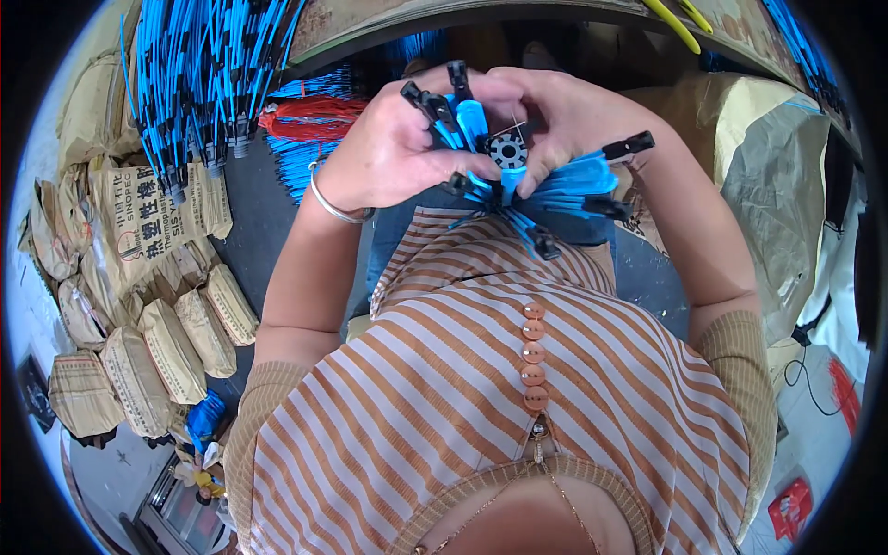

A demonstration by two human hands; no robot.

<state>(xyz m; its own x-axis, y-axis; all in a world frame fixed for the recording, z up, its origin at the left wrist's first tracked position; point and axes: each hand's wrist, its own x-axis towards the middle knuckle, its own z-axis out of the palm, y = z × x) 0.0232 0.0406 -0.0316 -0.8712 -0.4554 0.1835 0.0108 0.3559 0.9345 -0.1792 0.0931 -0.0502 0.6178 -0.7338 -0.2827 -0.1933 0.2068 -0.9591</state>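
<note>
Both hands are raised in front of my body around a bundle of blue ribs [575, 182] with black clip-like tips. The ribs fan out from a black notched round hub [508, 151], whose open face shows between my hands. My left hand [400, 143] grips the bundle from the left, its thumb beside the hub and several black tips standing above its fingers. On the other side my right hand [564, 116] closes on it, thumb pressed against a blue rib below the hub. A thin wire [519, 117] shows just above the hub; where it leads is hidden.
Many blue rods with black fittings [208, 74] hang at the upper left, beside a red bundle [314, 118]. A workbench edge [444, 26] runs across the top, with yellow-handled pliers [673, 23]. Brown paper packages [171, 347] lie at left; a large sack [763, 176] stands right.
</note>
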